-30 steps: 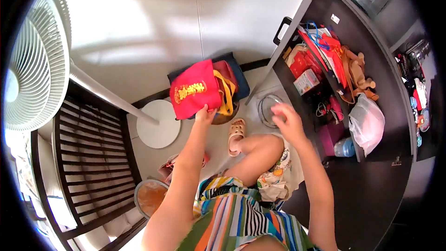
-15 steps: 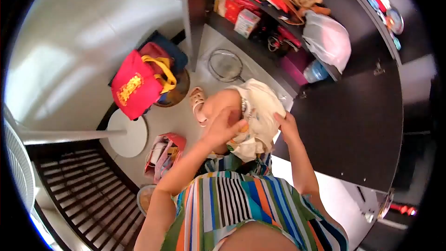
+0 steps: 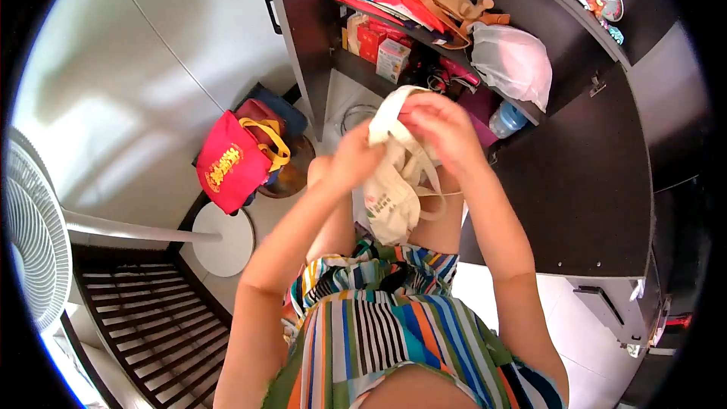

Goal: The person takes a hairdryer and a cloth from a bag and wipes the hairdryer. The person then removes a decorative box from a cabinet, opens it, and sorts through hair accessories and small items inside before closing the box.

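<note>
A cream cloth bag with long straps hangs between my hands over my lap, with faint print on its side. My left hand is closed round the bag near its upper edge. Higher and to the right, my right hand has its fingers bent round the strap and top of the bag; part of them is hidden. A red bag with yellow writing and yellow handles lies by the wall at the left, on top of darker bags.
An open dark cabinet stands at the right, with a white plastic bag, a blue-lidded jar and red papers on its shelves. At the left are a fan, its round base and a dark slatted rack.
The cream bag has been lifted off my leg, and its straps now show. Both hands have moved up and closer together. Earlier, my left hand was at the red bag.
</note>
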`<act>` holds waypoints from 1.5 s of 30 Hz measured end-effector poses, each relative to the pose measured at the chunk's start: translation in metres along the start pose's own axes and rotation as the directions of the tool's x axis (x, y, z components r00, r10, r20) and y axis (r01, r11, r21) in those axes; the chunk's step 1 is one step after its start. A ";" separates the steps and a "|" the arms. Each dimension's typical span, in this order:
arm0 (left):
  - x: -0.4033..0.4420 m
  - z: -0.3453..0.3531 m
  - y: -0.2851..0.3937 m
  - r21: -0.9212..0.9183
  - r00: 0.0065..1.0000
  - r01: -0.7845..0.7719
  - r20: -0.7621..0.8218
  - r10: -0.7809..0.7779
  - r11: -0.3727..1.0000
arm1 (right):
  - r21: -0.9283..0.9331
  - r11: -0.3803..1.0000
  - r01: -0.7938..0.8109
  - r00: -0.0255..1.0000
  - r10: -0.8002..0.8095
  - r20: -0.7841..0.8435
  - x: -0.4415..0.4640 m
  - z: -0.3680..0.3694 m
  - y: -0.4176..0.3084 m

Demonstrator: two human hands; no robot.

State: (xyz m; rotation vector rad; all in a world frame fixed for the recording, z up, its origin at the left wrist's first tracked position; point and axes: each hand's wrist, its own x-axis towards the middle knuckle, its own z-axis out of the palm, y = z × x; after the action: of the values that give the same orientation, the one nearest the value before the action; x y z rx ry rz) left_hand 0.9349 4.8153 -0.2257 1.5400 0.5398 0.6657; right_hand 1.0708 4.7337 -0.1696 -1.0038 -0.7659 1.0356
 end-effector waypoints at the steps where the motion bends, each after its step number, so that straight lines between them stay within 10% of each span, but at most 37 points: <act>1: 0.010 -0.011 0.012 -0.097 0.995 0.067 0.077 -0.060 0.993 | -0.152 0.988 0.028 0.997 -0.038 -0.061 0.004 -0.010 -0.004; 4: 0.023 -0.034 0.043 -0.373 0.967 0.159 0.246 -0.068 0.914 | -0.864 0.484 0.135 0.910 -0.406 -0.085 0.002 -0.039 0.015; 6: 0.028 -0.041 0.049 -0.398 0.956 0.215 0.274 -0.108 0.892 | -0.956 0.273 0.107 0.824 -0.562 -0.069 0.001 -0.048 0.042; 8: 0.030 -0.038 0.055 -0.382 0.941 0.256 0.310 -0.138 0.888 | -0.619 0.784 -0.044 0.924 -0.205 -0.324 0.005 -0.060 0.087; 9: 0.033 -0.036 0.044 -0.352 0.929 0.278 0.335 -0.157 0.894 | -0.263 0.893 -0.366 0.914 0.293 -0.280 -0.005 -0.039 0.067; 12: 0.027 -0.022 0.024 -0.320 0.913 0.380 0.279 -0.297 0.868 | 0.246 0.857 -0.453 0.875 0.480 -0.058 -0.002 -0.045 0.130; 17: 0.043 -0.032 -0.048 0.090 0.993 0.120 -0.005 -0.121 0.989 | -0.115 0.953 -0.281 0.878 0.207 -0.432 0.015 -0.072 0.179; 20: 0.051 -0.050 -0.061 0.486 0.990 -0.053 -0.089 0.109 0.873 | -0.691 0.614 -0.383 0.888 0.038 -0.458 0.023 -0.133 0.167; 23: 0.051 -0.055 -0.101 0.637 0.980 -0.177 0.039 0.197 0.750 | -0.542 0.721 -0.433 0.849 0.123 -0.515 0.028 -0.173 0.165; 26: 0.043 -0.033 -0.137 0.777 0.973 -0.220 0.133 0.189 0.590 | -0.868 0.297 -0.398 0.911 0.237 -0.337 0.043 -0.207 0.188; 37: 0.063 -0.004 -0.248 0.845 0.948 0.171 0.000 -0.319 0.507 | -0.687 0.490 -0.537 0.826 0.472 -0.309 0.097 -0.246 0.260; 43: 0.071 0.003 -0.232 0.856 0.988 0.153 -0.120 -0.098 0.494 | -0.699 0.452 -0.554 0.824 0.416 -0.384 0.105 -0.288 0.280; 45: 0.077 0.004 -0.237 0.723 0.921 0.385 -0.263 -0.287 0.573 | -0.527 0.517 -0.675 0.725 0.599 -0.341 0.101 -0.287 0.277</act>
State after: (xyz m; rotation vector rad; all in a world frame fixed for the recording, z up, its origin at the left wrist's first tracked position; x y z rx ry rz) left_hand 1.0051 4.8841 -0.4548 2.1092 1.3053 0.2011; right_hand 1.2676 4.7908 -0.5260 -2.0338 -0.6497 1.3663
